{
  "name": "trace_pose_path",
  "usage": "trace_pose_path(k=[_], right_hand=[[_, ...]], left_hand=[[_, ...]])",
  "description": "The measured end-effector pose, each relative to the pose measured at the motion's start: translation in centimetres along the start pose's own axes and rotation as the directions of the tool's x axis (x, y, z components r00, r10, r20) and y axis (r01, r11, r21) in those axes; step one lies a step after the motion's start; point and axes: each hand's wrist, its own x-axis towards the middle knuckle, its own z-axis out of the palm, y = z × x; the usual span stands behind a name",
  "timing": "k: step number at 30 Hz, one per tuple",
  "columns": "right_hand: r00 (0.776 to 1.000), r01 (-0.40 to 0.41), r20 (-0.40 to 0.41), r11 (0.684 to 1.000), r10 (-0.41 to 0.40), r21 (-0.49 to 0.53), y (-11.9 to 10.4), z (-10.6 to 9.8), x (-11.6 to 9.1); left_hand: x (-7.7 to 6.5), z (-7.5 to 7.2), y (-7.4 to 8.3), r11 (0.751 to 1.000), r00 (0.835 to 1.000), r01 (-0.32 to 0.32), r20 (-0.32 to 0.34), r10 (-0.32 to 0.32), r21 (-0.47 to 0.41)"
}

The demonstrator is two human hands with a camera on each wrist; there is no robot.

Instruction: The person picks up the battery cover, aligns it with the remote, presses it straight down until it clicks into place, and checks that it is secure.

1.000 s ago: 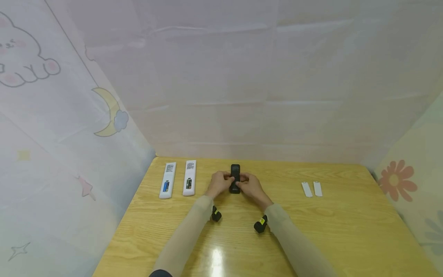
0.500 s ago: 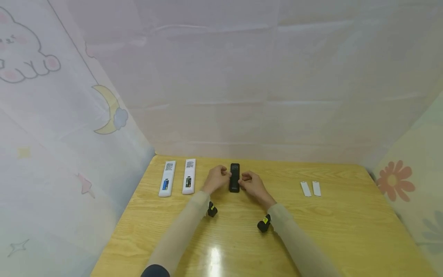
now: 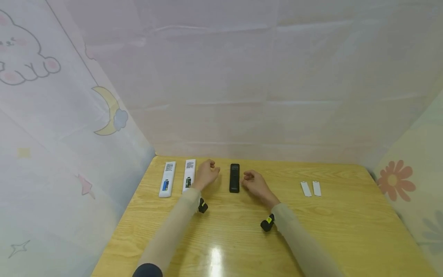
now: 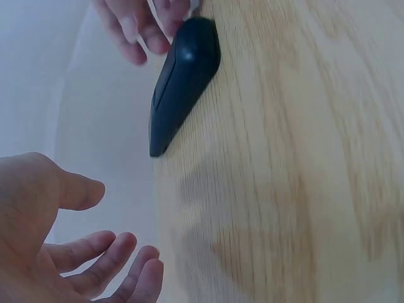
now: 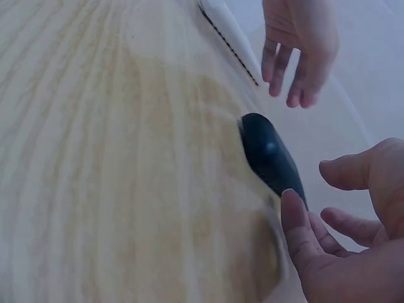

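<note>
A black remote control point(image 3: 234, 178) lies back side up on the wooden table, between the two hands. To its left the left hand point(image 3: 206, 175) hovers with fingers loosely bent, holding nothing; it overlaps the nearer white remote control point(image 3: 190, 171) in the head view. The left wrist view shows the thumb and fingers of the left hand point(image 4: 95, 233) spread apart, away from the black remote point(image 4: 183, 82). Close to the black remote's right side, the right hand point(image 3: 257, 185) has loosely bent fingers around nothing. In the right wrist view, its fingertips overlap the black remote's end point(image 5: 271, 151).
Another white remote control point(image 3: 167, 179) lies at the far left, its battery compartment uncovered with a blue battery point(image 3: 165, 185) inside. Two small white battery covers point(image 3: 311, 189) lie on the right of the table point(image 3: 346, 227). A cloth backdrop point(image 3: 242, 115) rises behind the table's back edge.
Both hands have let go of the black remote, which stays on the table. The left hand has moved left toward the white remotes; the right hand has drawn slightly right.
</note>
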Motion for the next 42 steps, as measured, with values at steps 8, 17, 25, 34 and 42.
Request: trace_pose_path(k=[8,17,25,34,42], right_hand=[[1.0,0.029,0.011,0.999,-0.029,0.023,-0.9,-2.2,-0.6],[0.996,0.09,-0.009,0.996,-0.09,-0.002,-1.7,-4.7,-1.0],[0.989,0.143,-0.029,0.989,-0.144,-0.036,-1.6,-6.7,-1.6],[0.989,0.139,-0.05,0.989,-0.141,-0.052,-1.9,-8.1,-2.1],[0.99,0.126,-0.058,0.99,-0.13,-0.055,-1.5,-9.4,-2.3]], left_hand=[[-0.1,-3.1,-1.6,0.999,0.998,0.049,-0.032,-0.049,0.003],[-0.1,-4.8,-3.0,0.994,0.992,0.113,-0.052,-0.112,0.011],[-0.3,-5.7,-4.3,0.984,0.987,0.147,-0.086,-0.138,0.098],[-0.8,-6.3,-5.1,0.975,0.983,0.159,-0.12,-0.141,0.153],[-0.7,-6.4,-5.9,0.972,0.978,0.19,-0.113,-0.175,0.137]])
